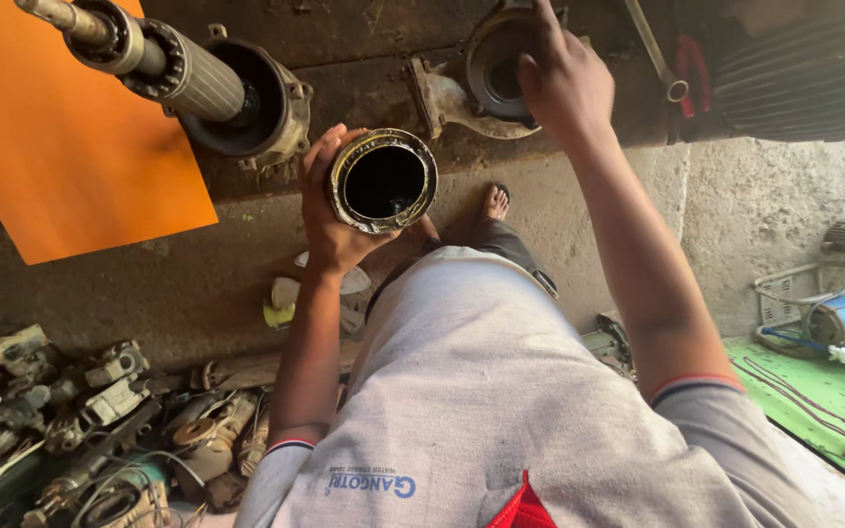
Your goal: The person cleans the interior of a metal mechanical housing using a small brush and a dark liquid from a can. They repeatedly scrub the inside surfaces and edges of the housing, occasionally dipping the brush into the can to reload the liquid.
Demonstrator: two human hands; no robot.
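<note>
Behind the right hand [564,83], a round housing [501,68] sits half hidden.

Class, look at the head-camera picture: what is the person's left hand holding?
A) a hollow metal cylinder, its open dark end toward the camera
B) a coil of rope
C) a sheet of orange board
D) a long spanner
A: the left hand grips the hollow metal cylinder, whose dark open bore faces the camera, while the right hand rests on a round metal housing on the bench.
</note>
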